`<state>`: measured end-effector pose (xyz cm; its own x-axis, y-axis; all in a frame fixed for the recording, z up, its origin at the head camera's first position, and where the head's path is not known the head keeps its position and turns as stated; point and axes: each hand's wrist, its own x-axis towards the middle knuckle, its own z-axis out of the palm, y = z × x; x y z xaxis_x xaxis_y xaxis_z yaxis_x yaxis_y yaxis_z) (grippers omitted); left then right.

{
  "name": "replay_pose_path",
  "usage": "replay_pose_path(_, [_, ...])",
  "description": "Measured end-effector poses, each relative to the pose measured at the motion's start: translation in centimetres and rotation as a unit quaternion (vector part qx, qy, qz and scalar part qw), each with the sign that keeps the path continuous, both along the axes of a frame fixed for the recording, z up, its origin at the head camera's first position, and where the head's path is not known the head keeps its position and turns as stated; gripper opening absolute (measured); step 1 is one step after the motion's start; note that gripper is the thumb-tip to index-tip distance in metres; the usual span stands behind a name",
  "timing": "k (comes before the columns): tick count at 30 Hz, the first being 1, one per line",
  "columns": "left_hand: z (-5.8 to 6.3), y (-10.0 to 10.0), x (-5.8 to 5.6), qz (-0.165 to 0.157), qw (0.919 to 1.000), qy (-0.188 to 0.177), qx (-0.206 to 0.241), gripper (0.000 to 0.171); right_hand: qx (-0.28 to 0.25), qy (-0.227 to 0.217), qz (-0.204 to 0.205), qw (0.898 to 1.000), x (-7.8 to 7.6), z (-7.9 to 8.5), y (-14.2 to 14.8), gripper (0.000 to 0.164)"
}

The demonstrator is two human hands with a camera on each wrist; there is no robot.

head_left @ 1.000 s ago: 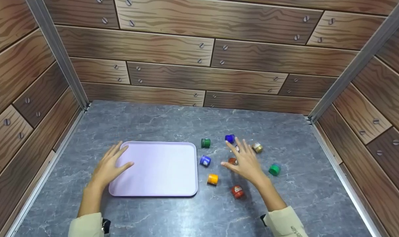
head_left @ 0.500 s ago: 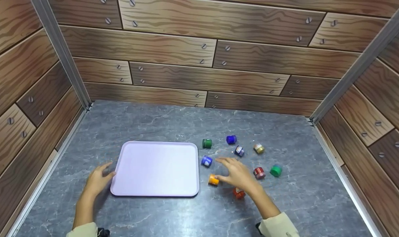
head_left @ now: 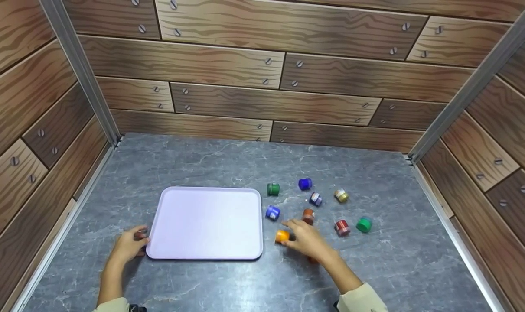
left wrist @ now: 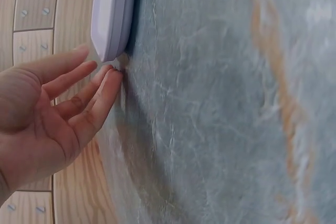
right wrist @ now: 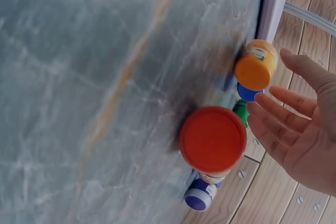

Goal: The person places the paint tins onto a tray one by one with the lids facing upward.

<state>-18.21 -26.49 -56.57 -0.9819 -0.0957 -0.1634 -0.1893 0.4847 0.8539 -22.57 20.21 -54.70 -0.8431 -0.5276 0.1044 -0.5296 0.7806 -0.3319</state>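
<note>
A lilac tray (head_left: 206, 223) lies flat on the grey marbled surface. My left hand (head_left: 127, 248) is beside the tray's near left edge, fingers loosely bent; in the left wrist view its fingertips are just short of the tray's corner (left wrist: 110, 19). Right of the tray, my right hand (head_left: 308, 239) reaches over a small orange paint jar (head_left: 282, 236), thumb and fingers spread on either side of it. The right wrist view shows these fingers relaxed and not closed on the orange jar (right wrist: 256, 65). A red-lidded jar (right wrist: 212, 139), mostly hidden under the forearm in the head view, is close by.
Several more small jars lie scattered on the right: blue (head_left: 272, 212), green (head_left: 273, 189), dark blue (head_left: 305, 183), purple (head_left: 315, 199), gold (head_left: 341, 195), brown (head_left: 308, 216), dark red (head_left: 342, 228) and bright green (head_left: 364, 224). Wood-patterned walls (head_left: 227, 97) enclose the surface.
Both hands have come down toward the near side. My left hand has drawn back from above the tray to its left edge; my right hand has moved left and nearer to the orange jar.
</note>
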Motion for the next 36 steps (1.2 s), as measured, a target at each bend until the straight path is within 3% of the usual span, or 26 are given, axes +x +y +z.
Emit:
replay_pose_path(14, [-0.5,0.2,0.1,0.001,0.9995,0.014,0.028,0.037,-0.013,-0.019,0.016,1.0,-0.3,-0.8,-0.4,0.037])
replay_pose_path(24, [-0.4,0.4,0.5,-0.007,0.9996,0.012,0.026,0.043,-0.051,0.003,0.047,0.998,-0.3,-1.3,-0.5,0.031])
replay_pose_path(36, [-0.4,0.3,0.4,-0.014,0.9992,0.002,0.036,0.044,-0.066,-0.01,0.032,0.997,-0.5,-1.3,-0.5,0.027])
